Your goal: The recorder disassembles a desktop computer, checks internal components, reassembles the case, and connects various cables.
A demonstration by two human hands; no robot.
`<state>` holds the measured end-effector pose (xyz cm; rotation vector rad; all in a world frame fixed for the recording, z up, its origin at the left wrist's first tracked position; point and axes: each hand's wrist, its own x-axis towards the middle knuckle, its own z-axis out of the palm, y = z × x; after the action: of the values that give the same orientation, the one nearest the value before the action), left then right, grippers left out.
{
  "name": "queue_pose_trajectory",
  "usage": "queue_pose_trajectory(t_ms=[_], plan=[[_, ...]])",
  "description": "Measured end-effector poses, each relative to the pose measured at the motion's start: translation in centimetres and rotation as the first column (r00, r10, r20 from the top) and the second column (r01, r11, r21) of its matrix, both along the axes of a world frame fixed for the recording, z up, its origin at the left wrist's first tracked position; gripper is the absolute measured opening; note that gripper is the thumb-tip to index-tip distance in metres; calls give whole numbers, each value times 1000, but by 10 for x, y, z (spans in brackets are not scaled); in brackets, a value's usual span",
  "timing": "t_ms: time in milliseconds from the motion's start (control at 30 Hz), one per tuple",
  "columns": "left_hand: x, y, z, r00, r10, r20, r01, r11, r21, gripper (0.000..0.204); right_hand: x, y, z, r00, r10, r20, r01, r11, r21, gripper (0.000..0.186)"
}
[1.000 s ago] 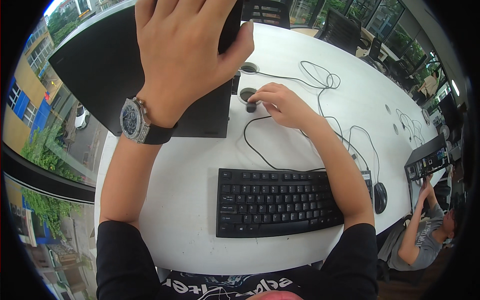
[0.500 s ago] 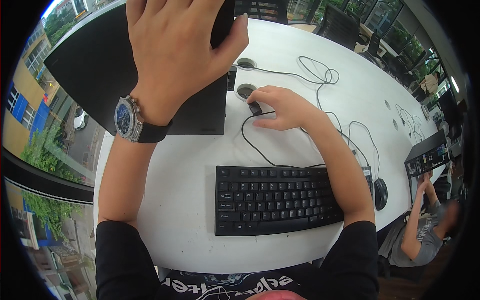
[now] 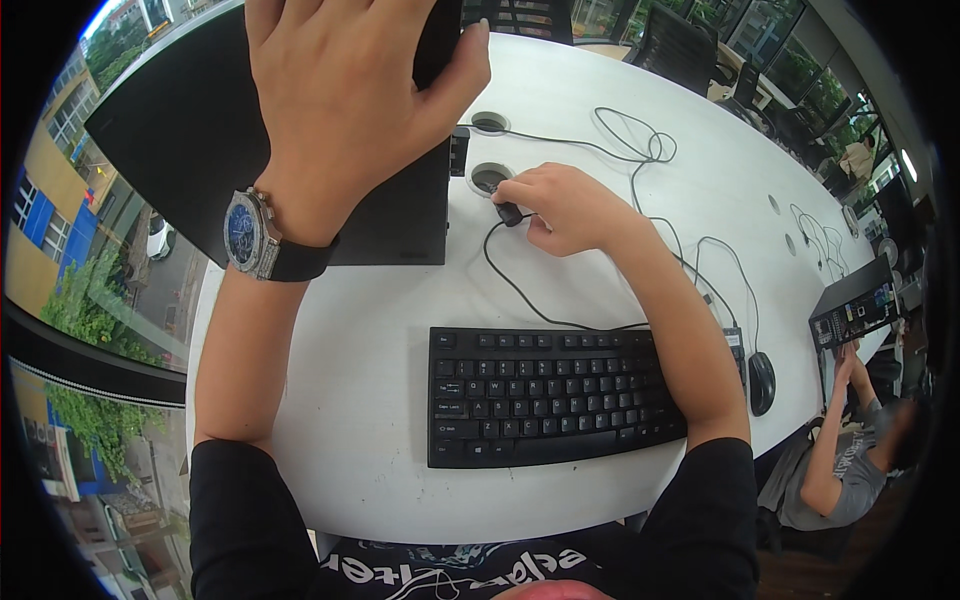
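Note:
My left hand (image 3: 345, 110) lies over a large black computer case (image 3: 180, 140) at the upper left, thumb held away from the fingers. Its fingertips run out past the top edge, and a watch (image 3: 250, 235) is on that wrist. Just right of the case, my right hand (image 3: 570, 210) pinches a small black cable plug (image 3: 509, 214) beside a round desk hole (image 3: 490, 178). From the plug a thin black cable (image 3: 510, 283) loops down toward the keyboard (image 3: 550, 395), which lies below my right hand. A small black block (image 3: 459, 150) juts from the case's right side.
A black mouse (image 3: 762, 384) sits right of the keyboard, partly beyond my forearm. Loose cable (image 3: 655, 148) coils across the white table (image 3: 360, 400). At far right, another person (image 3: 840, 470) has hands at an opened computer case (image 3: 855, 305). A window (image 3: 100, 350) borders the left.
My right thumb and fingers, parted around the plug before, have come together on it. My left hand stays on the case. The whole view has shifted slightly.

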<state>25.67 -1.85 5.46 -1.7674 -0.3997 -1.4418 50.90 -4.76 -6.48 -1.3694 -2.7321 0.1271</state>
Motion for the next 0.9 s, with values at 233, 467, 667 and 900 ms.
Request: queue_pose_trajectory(t_ms=[233,467,667,900], plan=[[1,2,1,1000,-5,8,5,1000,22,43,2,1,-5,998,45,-33,-43,997,65,46],[0,-1,-1,1000,-1,-11,1,1000,-4,42,-1,3,-10,999,40,10,-41,982,186,32],[1,0,1,1000,-5,-5,5,1000,16,42,0,4,-12,999,49,-4,-47,979,201,31],[0,0,0,1000,1,-18,-1,1000,6,41,0,5,-10,994,97,-45,-86,976,198,29]])
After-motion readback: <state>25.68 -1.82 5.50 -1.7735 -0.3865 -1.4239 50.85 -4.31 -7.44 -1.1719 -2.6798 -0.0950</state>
